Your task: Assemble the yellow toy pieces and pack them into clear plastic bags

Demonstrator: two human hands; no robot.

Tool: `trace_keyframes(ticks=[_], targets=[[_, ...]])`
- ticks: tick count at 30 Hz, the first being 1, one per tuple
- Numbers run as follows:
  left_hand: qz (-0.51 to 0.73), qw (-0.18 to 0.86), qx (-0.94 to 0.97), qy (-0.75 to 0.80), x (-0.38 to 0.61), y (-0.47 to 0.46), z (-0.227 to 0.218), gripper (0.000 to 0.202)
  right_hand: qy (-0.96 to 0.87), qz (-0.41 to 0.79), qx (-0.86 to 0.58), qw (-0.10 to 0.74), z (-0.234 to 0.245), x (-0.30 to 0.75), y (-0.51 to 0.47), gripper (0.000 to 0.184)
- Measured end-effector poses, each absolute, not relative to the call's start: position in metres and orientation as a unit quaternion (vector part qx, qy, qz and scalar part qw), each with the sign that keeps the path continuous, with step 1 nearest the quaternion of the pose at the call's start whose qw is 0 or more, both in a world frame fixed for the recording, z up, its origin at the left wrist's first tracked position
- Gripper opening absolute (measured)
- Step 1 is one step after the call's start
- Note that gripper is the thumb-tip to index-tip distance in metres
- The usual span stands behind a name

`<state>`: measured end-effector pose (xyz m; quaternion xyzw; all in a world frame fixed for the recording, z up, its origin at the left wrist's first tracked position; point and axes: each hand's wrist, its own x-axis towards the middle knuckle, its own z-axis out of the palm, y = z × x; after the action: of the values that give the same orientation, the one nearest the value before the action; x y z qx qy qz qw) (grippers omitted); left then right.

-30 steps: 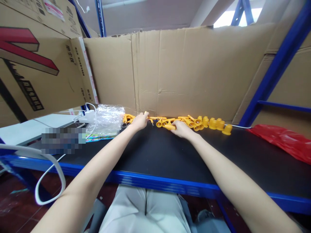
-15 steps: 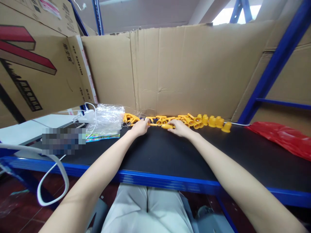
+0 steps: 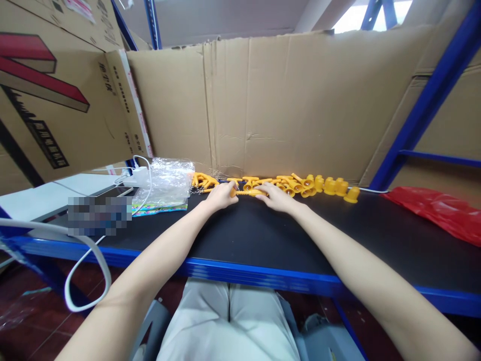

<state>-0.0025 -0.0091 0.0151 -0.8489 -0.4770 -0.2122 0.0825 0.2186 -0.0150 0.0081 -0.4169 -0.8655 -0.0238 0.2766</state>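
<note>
In the head view, my left hand (image 3: 224, 194) is closed around a thin yellow plastic rod-like piece (image 3: 245, 192), whose length shows between my two hands. My right hand (image 3: 277, 197) grips a thicker yellow part at the right end of that piece, thumb and fingers on it. The two parts appear in line and touching, though my fingers cover the join. Just behind my hands lies a row of yellow plastic parts, among them cup-shaped pieces (image 3: 307, 191) and forked pieces (image 3: 205, 179). Several yellow caps (image 3: 329, 186) stand upright to the right.
Clear plastic bags (image 3: 169, 183) lie left of the parts, by a white charger (image 3: 140, 175) with cables. A red plastic bag (image 3: 436, 210) lies at the right. Cardboard (image 3: 285, 110) walls the back of the black table (image 3: 255, 240), which has a blue front rail (image 3: 255, 275).
My left hand has moved slightly right, toward my right hand, and less of the yellow rod shows between them. The view has shifted a little.
</note>
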Motion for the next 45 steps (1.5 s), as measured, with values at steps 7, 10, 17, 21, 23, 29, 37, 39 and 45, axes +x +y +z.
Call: trace_keyframes(ticks=[7,10,17,21,23,29,37,39,45], targets=[[-0.215,0.081,-0.836,-0.498,-0.004,-0.009,0.017,0.031,-0.806,0.201,-0.451,0.327,0.012,0.227,-0.010,0.049],[-0.219,0.084,-0.839,-0.490,-0.004,-0.010,0.018,0.031,-0.775,0.283,-0.448,0.345,0.015,0.232,-0.011,0.040],[-0.257,0.096,-0.838,-0.471,-0.003,-0.014,0.019,0.030,-0.688,0.396,-0.510,0.329,0.024,0.224,-0.025,0.057],[-0.263,0.098,-0.844,-0.456,0.000,-0.014,0.019,0.029,-0.668,0.403,-0.538,0.319,0.023,0.221,-0.023,0.069],[-0.266,0.097,-0.844,-0.456,0.001,-0.013,0.019,0.028,-0.666,0.423,-0.534,0.303,0.025,0.225,-0.022,0.071],[-0.263,0.090,-0.833,-0.477,0.003,-0.014,0.019,0.028,-0.709,0.435,-0.465,0.302,0.035,0.238,-0.027,0.048],[-0.273,0.089,-0.832,-0.474,0.003,-0.016,0.021,0.027,-0.717,0.414,-0.476,0.296,0.029,0.235,-0.024,0.050],[-0.270,0.091,-0.836,-0.469,0.002,-0.016,0.021,0.028,-0.705,0.424,-0.484,0.299,0.028,0.235,-0.024,0.050],[-0.265,0.087,-0.832,-0.481,0.000,-0.017,0.023,0.035,-0.696,0.435,-0.470,0.326,0.026,0.236,-0.021,0.044]])
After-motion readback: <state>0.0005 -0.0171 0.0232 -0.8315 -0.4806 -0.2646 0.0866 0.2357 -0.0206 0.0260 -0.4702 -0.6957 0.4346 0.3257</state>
